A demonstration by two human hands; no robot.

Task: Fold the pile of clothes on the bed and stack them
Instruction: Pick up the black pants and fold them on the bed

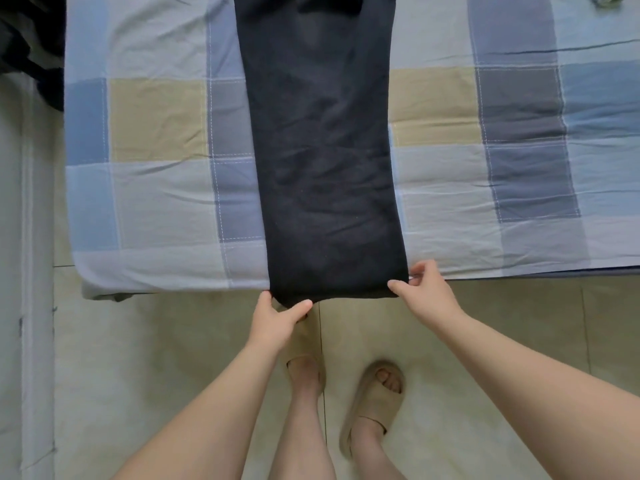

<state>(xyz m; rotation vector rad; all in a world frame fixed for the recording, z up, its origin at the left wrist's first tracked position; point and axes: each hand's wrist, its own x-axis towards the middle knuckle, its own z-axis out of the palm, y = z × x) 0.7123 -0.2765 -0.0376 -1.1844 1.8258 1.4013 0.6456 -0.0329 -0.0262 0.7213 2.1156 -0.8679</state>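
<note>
We are standing at the near edge of the bed with 1 black garment laid out in front of us; it is lying as a long narrow strip, running from the far side of the view straight down to the mattress edge, with its near end hanging just over that edge. Our left grip is clamping the near left corner, thumb over the top and fingers tucked under; our right grip is pinching the near right corner between thumb and fingers; both are clamped on the cloth, neither is spread apart.

We are judging that the lengthwise fold is already in place and that the cross fold is the step in hand; the next move is calling for both corners to be lifted together and carried away from us, so that the near end is landing squarely on the far part of the strip. The cloth is looking soft and a little creased, so it may be sagging in the middle or skewing if 1 side is leading; keeping the 2 corners level is what we are counting on.

A dark heap is lying past the left side of the bed; whether it is more clothing, we cannot tell.
</note>
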